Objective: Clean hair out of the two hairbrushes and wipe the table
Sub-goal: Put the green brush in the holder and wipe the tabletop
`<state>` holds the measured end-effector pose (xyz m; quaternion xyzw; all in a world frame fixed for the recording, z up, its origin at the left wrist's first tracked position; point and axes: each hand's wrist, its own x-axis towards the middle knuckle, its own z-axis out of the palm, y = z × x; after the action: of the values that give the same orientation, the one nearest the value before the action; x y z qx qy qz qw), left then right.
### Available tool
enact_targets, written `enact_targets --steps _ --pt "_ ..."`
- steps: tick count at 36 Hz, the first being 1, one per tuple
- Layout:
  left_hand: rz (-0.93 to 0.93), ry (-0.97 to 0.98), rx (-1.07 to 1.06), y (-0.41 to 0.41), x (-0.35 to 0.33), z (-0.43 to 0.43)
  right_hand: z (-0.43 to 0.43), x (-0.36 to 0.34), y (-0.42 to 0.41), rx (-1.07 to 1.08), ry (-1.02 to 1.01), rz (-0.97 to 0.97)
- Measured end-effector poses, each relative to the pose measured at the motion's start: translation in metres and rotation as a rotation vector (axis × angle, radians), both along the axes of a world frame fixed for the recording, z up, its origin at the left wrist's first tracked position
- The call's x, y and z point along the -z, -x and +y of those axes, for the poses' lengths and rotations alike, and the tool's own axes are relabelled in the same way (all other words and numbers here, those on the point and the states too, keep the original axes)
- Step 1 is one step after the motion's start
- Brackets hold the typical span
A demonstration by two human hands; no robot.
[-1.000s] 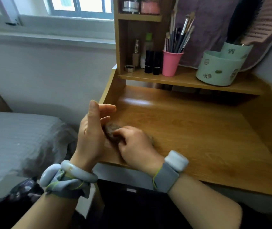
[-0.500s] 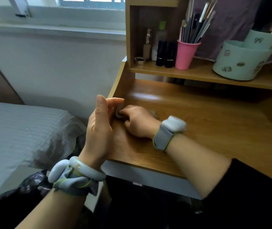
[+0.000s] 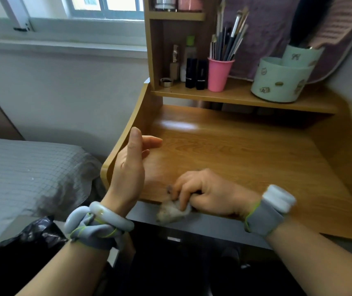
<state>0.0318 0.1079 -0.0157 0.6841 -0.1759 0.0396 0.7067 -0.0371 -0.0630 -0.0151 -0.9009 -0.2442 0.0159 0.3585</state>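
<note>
My right hand (image 3: 207,192) is shut on a crumpled greyish wipe (image 3: 172,211) at the front edge of the wooden table (image 3: 245,159); the wad hangs partly over the edge. My left hand (image 3: 131,167) stands upright at the table's left front corner, palm turned right, fingers apart and holding nothing. Two hairbrushes, one dark (image 3: 305,20) and one pink (image 3: 337,22), stand in a mint-green holder (image 3: 277,80) on the shelf at the back right.
On the shelf (image 3: 235,97) stand a pink cup (image 3: 219,74) of makeup brushes, black lipstick tubes (image 3: 196,73) and small bottles. A grey bed (image 3: 27,171) lies left of the table. A black plastic bag (image 3: 32,238) sits low at the left.
My right hand has drawn the wipe back from the table's left side to the front edge, toward me. The left hand has stayed upright at the corner.
</note>
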Motion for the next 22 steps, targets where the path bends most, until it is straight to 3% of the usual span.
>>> enact_targets --steps 11,15,18,22 --pt "-0.022 -0.228 0.201 0.010 0.008 -0.049 -0.109 -0.001 0.101 0.471 -0.123 0.119" --pt "-0.063 -0.300 0.254 0.012 0.008 -0.066 -0.135 -0.009 0.103 0.866 -0.061 0.174" --pt "-0.056 -0.311 0.265 0.011 0.015 -0.071 -0.132 -0.009 0.082 1.181 0.005 0.023" --pt "-0.099 -0.338 0.242 0.010 0.026 -0.073 -0.087 -0.005 0.042 1.015 0.043 -0.093"
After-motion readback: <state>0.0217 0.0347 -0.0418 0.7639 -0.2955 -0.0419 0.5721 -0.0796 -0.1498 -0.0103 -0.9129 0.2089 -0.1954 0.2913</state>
